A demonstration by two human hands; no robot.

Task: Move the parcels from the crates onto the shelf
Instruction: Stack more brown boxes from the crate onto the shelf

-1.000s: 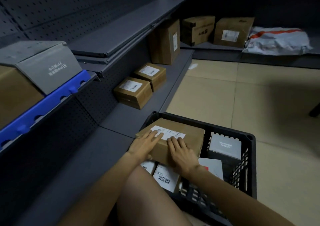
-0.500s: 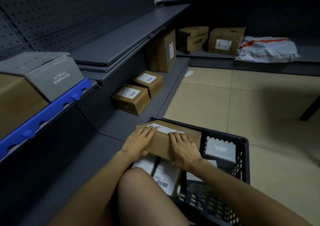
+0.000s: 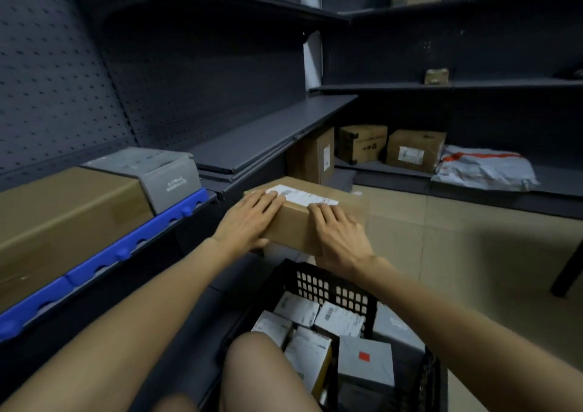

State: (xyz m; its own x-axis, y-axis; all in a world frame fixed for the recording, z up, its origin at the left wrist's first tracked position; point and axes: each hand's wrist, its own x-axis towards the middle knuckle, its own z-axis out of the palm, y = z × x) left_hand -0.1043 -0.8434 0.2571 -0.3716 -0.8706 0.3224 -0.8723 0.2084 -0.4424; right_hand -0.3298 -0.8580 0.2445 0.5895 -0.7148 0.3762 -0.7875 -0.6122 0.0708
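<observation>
Head view, change. A second ago the brown parcel [image 3: 310, 214] lay in the black crate [image 3: 334, 288] under both hands; it is now lifted clear of the crate and held above its far rim, out toward the shelving. The camera has tilted up as well, so the upper shelves come into sight and the crate sits low in the picture.

Head view, grip. The left hand [image 3: 244, 222] clasps the left end of the parcel, fingers laid over the top beside the white label and the thumb low on the near side. The right hand [image 3: 339, 236] holds the near right corner, fingers curled over the top edge. Both hold the parcel and nothing else.

Meaning for the task. The lift appears complete and the carry begun; placing on a shelf is the step left for this parcel. Several white and grey parcels [image 3: 315, 326] remain in the crate, so the task as a whole looks far from finished.

Head view, surface and room. Dark metal shelving with pegboard backs runs along the left and across the far wall. The middle shelf [image 3: 268, 131] on the left is bare at its far end; at its near end stand a large brown carton [image 3: 63, 216] and a grey box [image 3: 157, 172] behind a blue edge strip [image 3: 104, 263]. Brown boxes [image 3: 413, 150] and a grey mailer bag [image 3: 485, 169] lie on the far low shelf. The floor [image 3: 457, 247] is pale tile.
</observation>
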